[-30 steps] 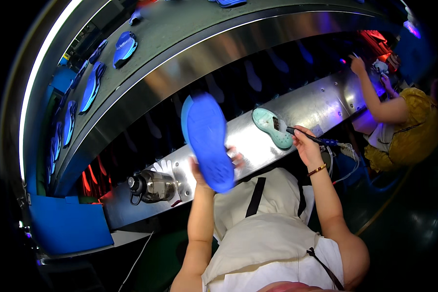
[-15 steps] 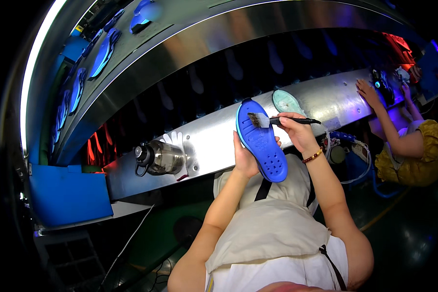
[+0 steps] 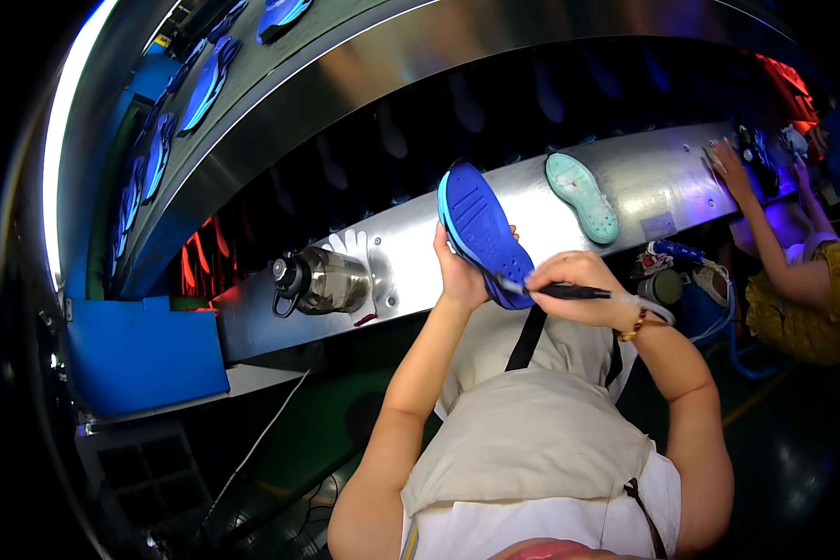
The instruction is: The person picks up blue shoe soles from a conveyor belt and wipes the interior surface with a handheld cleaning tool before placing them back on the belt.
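Dark machinery with a red glow (image 3: pixel 201 266) backs the steel counter (image 3: pixel 413 257), and a curved conveyor (image 3: pixel 355 42) runs off beyond it. Centre of the action: the blue sole (image 3: pixel 481 219), held up tilted over the counter's near edge, grooved end pointing away from me. Left hand (image 3: pixel 459 275) has it pinched, thumb along the near-left rim, fingertips just showing round the opposite rim. Right hand (image 3: pixel 583 285) has its grip closed around a black-handled brush (image 3: pixel 574 292), the head at the sole's near end; bristles are too blurred to read, so I can't tell how firmly they press.

Just right of the sole, a pale green sole (image 3: pixel 581 196) lies flat on the counter. Left of the sole, a bottle (image 3: pixel 331 280) rests there beside a white glove (image 3: pixel 350 245). Farther right, a co-worker (image 3: pixel 803 294) is busy.

Danger spots, then! Press hard at that near end, and the sole could pivot out of my rim hold. Stray past its edge, and the bristles may catch my left fingers. And that pale tube (image 3: pixel 658 310) by my right wrist could snag, dragging a stroke crooked.
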Available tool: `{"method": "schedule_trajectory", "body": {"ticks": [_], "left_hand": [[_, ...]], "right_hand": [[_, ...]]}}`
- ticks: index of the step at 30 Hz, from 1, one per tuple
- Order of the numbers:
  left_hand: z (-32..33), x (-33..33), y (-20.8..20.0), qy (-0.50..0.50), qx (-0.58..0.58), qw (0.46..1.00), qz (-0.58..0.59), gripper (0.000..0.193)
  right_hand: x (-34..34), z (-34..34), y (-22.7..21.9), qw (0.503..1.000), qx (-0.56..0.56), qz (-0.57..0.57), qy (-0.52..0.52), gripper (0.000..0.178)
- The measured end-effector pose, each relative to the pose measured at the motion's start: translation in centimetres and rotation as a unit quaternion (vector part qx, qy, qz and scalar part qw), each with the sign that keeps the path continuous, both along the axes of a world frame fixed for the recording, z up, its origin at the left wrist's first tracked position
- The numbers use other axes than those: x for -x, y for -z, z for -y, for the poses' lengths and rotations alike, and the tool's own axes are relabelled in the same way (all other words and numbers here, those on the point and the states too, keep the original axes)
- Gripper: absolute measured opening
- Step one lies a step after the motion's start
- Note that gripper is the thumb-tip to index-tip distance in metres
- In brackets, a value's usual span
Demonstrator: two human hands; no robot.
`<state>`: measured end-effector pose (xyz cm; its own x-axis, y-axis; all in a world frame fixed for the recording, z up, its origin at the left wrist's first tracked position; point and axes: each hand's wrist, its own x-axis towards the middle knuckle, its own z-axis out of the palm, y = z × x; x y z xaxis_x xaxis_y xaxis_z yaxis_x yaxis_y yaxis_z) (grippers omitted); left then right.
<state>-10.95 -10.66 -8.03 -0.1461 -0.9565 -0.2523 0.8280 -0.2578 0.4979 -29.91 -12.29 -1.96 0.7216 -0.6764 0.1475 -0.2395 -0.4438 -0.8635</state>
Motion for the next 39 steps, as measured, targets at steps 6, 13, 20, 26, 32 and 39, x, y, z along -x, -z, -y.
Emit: {"method": "schedule_trajectory", "body": {"ticks": [6, 13, 20, 26, 32, 39], "left_hand": [[-1.6, 1.6, -3.4, 0.066, 0.038, 0.991, -0.112, 0.089], [-1.6, 2.2, -4.0, -0.005, -0.024, 0.994, -0.11, 0.081], [-1.2, 2.5, -5.4, -0.073, -0.071, 0.99, -0.1, 0.085], [-0.6, 1.7, -4.8, -0.051, 0.077, 0.996, 0.018, 0.092], [-0.1, 0.5, -5.2, -0.105, 0.099, 0.99, -0.008, 0.095], [0.5, -0.5, -6.7, -0.123, 0.14, 0.982, -0.023, 0.096]], "right_hand": [[0.3, 2.2, -2.7, 0.941, -0.247, 0.221, 0.072, 0.017], [0.0, 2.2, -3.9, 0.961, -0.198, 0.162, -0.11, 0.019], [-0.3, 2.5, -2.8, 0.984, -0.121, 0.129, -0.032, 0.018], [0.2, 2.4, -2.8, 0.96, -0.221, 0.164, 0.055, 0.018], [0.7, 1.7, -3.5, 0.957, -0.124, 0.193, -0.178, 0.019], [1.2, 1.1, -2.9, 0.975, -0.075, 0.148, -0.146, 0.02]]}}
